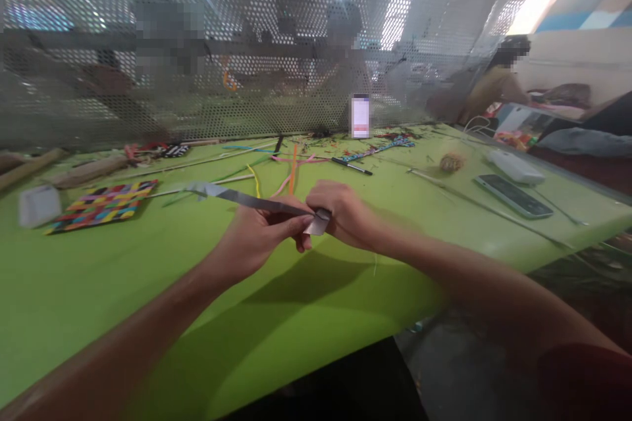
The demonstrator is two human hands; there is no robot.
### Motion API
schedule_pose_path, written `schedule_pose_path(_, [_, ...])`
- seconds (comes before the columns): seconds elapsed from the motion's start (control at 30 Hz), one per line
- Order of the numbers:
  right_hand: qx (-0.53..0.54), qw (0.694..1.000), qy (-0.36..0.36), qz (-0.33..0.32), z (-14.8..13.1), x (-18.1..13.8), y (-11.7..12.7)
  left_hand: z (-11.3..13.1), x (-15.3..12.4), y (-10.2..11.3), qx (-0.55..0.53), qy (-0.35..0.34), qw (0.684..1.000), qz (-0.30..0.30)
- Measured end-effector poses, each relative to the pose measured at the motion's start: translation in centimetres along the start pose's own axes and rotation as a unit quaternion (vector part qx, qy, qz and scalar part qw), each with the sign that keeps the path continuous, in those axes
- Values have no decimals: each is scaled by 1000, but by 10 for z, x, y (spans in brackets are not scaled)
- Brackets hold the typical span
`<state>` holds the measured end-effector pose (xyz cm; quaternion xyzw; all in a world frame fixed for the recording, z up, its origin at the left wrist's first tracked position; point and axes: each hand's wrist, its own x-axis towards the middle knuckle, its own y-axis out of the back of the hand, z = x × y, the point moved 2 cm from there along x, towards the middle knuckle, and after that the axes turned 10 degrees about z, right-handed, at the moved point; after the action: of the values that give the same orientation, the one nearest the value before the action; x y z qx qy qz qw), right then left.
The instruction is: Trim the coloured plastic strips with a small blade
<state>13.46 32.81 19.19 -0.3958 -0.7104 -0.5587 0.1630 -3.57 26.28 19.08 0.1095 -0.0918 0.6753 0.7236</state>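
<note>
Both forearms reach in over the lime-green table. The left hand pinches a long flat grey strip at mid-table, and the right hand is curled shut on its right end. Bare tabletop lies near and left, and the table edge runs under the forearms.

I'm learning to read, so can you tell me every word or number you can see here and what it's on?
None can be read.
Upright phone by the mesh: screen blurred.
Dark flat device: marks too small.
Silver strip in left hand and right hand: no print shows.
</note>
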Motion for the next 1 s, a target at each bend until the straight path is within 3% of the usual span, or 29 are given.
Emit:
schedule_pose_path(0.4, [-18,1000,3,0,-1,0,1,1,1,1,20,-6,1000,-11])
schedule_pose_path(1.0, [60,998,4,-4,-4,0,-2,3,1,-1,33,9,999,-30])
